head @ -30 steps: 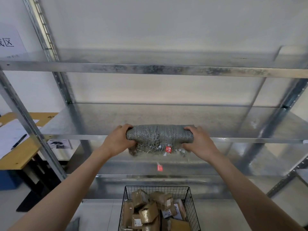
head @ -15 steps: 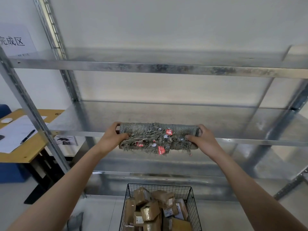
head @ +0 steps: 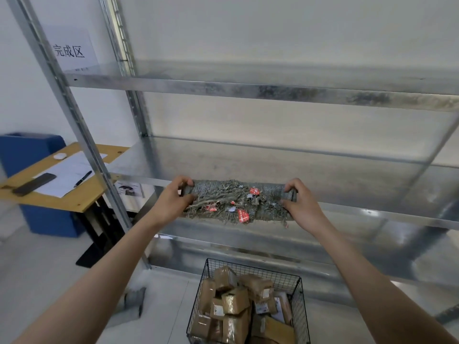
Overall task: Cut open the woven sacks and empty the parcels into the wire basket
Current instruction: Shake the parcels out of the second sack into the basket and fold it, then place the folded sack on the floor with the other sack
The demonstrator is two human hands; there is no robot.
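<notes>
At the far left a blue box (head: 29, 150) stands behind a wooden surface (head: 74, 204). On the surface lie white paper sheets (head: 62, 178), a dark phone (head: 34, 184), a black pen (head: 83, 175) and a small white round thing (head: 60, 156). A printed sign (head: 70, 51) hangs on the wall above, behind the upright of a galvanised metal rack (head: 74, 120).

The left hand (head: 171, 202) has its fingers (head: 182, 181) curled round the left end of a rolled woven sack (head: 238, 202), thumb underneath. The grey sack is held level between the 2 hands, in front of the front edge of the rack's middle shelf (head: 273, 165) and not resting on it. Frayed threads and small red and white tags hang from its near side. The right hand (head: 300, 204) grips the right end the same way, fingers (head: 293, 183) wrapped over the top of the roll.

On the floor below the left forearm lies a grey crumpled thing (head: 133, 300), too blurred to tell. Below the sack and nearer the person, a black wire basket (head: 301, 294) stands on the floor in front of the rack's lowest shelf. It holds a heap of brown taped parcels (head: 236, 299), piled close to its rim.
</notes>
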